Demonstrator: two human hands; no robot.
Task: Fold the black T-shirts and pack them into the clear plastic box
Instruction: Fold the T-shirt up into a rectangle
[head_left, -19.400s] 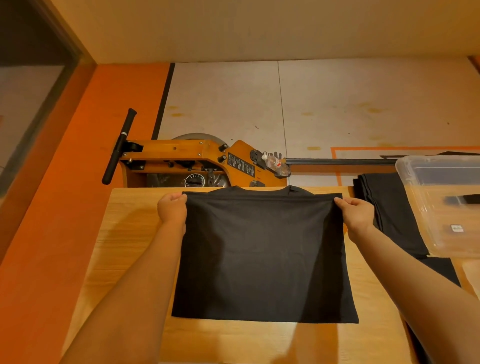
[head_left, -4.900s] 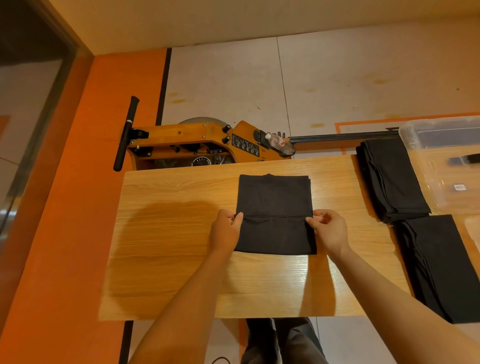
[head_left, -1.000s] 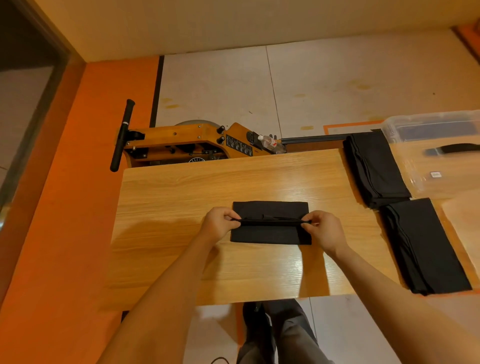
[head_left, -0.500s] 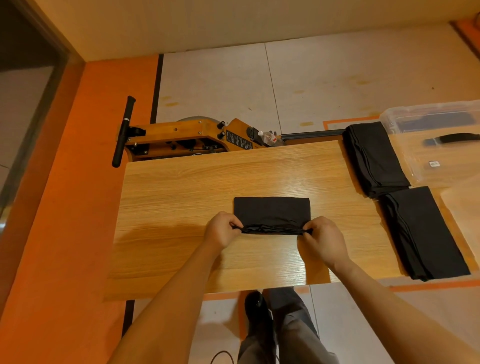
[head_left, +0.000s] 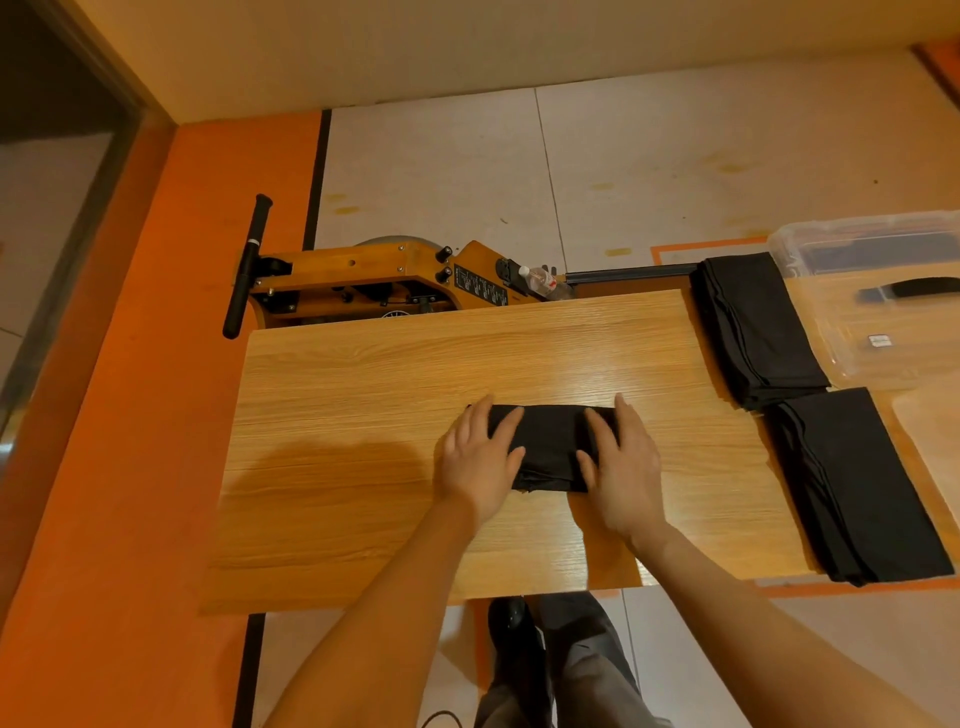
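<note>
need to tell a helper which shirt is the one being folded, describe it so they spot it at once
On the wooden table, look near the middle, not at the right edge. The folded black T-shirt lies there as a small bundle under the left hand and right hand; the two black stacks are longer and untouched.

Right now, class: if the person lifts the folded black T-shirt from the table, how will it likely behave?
The folded T-shirt is soft cloth, so it would probably sag and partly unfold. Both hands, left hand and right hand, press it flat, suggesting springy layers. It looks light and unlikely to roll.
</note>
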